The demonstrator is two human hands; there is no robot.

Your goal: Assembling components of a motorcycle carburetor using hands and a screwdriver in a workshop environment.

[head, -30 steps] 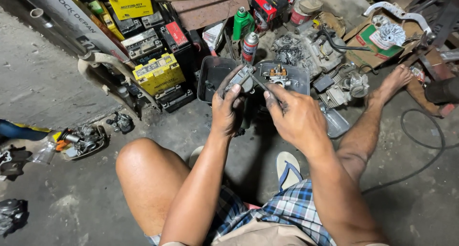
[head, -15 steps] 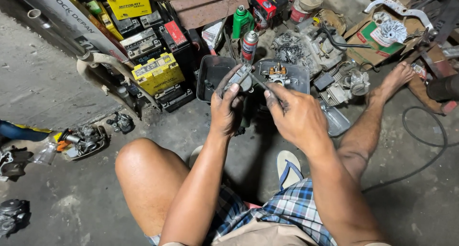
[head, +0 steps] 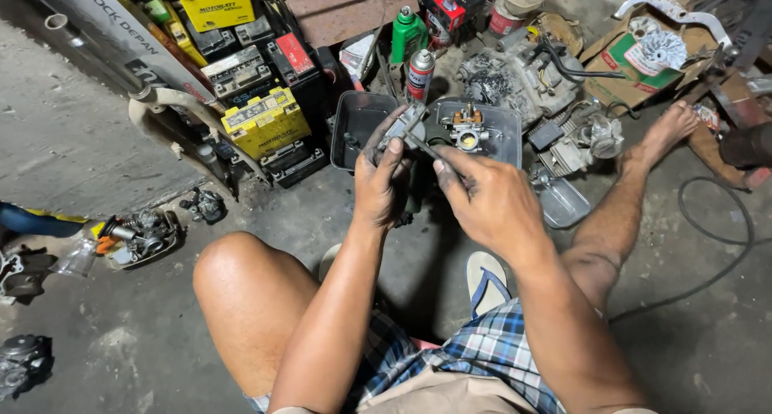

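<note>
My left hand (head: 379, 177) grips a small grey metal part (head: 404, 125) and holds it up over the floor. My right hand (head: 485, 198) pinches a thin dark tool (head: 427, 146) whose tip touches that part. Both hands are grimy. Just behind them lie two dark metal trays; the right tray (head: 504, 127) holds a carburetor (head: 466, 129) with brass fittings, the left tray (head: 352, 130) looks nearly bare.
Yellow and black batteries (head: 265, 123) are stacked at the left. A red-white spray can (head: 420, 75), a green bottle (head: 407, 32) and an engine block (head: 523, 72) stand behind the trays. My bare foot (head: 667, 131), a sandal (head: 486, 279), a black cable (head: 716, 229) and scattered engine parts (head: 141, 235) surround me.
The hands have stayed over the trays with the part and the tool; only slight shifts of the fingers show.
</note>
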